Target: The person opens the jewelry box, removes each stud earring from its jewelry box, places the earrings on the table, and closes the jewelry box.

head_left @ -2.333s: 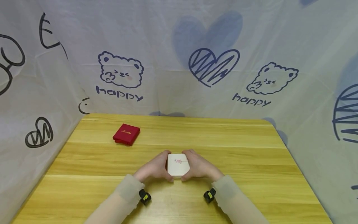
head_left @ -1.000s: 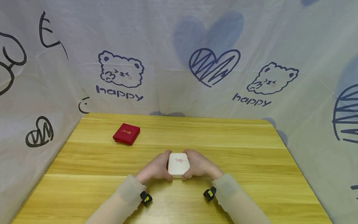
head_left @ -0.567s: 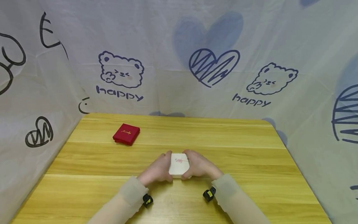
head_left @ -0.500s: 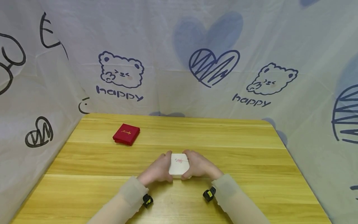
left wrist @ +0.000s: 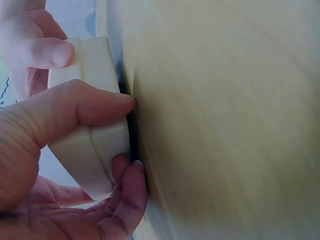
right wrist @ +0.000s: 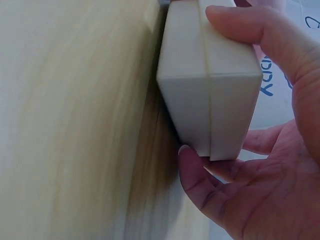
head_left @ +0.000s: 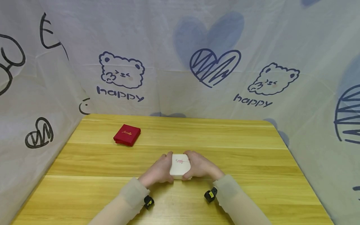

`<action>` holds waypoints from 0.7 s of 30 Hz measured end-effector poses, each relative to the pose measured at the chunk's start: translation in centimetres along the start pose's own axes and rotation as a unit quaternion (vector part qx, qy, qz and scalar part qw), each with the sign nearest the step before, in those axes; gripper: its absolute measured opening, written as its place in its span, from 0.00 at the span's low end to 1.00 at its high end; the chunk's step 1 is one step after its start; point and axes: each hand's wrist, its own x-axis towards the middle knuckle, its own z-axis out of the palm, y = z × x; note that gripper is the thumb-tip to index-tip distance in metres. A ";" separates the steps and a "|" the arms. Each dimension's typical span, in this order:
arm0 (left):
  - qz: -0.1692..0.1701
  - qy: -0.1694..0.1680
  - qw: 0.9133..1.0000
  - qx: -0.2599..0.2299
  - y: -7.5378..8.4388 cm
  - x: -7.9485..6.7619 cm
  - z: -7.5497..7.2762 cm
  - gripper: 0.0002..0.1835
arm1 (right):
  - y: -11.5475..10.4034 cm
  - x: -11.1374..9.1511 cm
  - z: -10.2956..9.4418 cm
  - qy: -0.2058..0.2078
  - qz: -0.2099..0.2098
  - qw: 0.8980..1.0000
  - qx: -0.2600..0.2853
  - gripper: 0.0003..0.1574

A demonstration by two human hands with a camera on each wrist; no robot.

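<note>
In the head view a small white box with a faint pink figure on its top sits at the middle of the table, between my two hands. My left hand grips its left side. In the left wrist view that thumb crosses the seam onto the lower part, and fingers curl in near the table. My right hand grips the right side. Its thumb presses on the lid, while its other fingers wrap the far side. A thin seam between lid and base runs around the box; the lid looks closed.
A red square box with gold lettering lies on the wooden table, back left. White cloth with bear and heart drawings hangs behind and at both sides. Small black devices with yellow marks sit at both wrists.
Since the earliest frame my left hand has shifted slightly right and turned, covering more of the box's left edge. The right hand stays nearly still, and the red box has not moved.
</note>
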 end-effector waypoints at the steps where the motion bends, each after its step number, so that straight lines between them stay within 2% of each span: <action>1: 0.002 0.001 1.000 -0.002 0.0 0.0 0.0 0.60 | 0.0 0.0 0.0 0.002 0.001 1.000 -0.003 0.56; 4: 0.010 0.002 1.000 -0.008 -0.2 0.0 -0.1 0.60 | -0.2 -0.3 0.0 0.009 0.004 1.000 -0.011 0.63; 7: 0.021 -0.002 1.000 -0.022 -0.4 0.0 -0.2 0.60 | -0.2 -0.5 -0.1 0.010 0.000 1.000 -0.022 0.65; 13: 0.021 -0.012 0.999 -0.045 -0.4 -0.1 -0.5 0.60 | -0.1 -0.7 -0.2 0.011 -0.013 0.999 -0.034 0.62; 21: 0.035 -0.005 0.999 -0.042 -0.3 -0.1 -0.6 0.58 | -0.1 -0.6 -0.1 0.016 -0.016 0.999 -0.033 0.60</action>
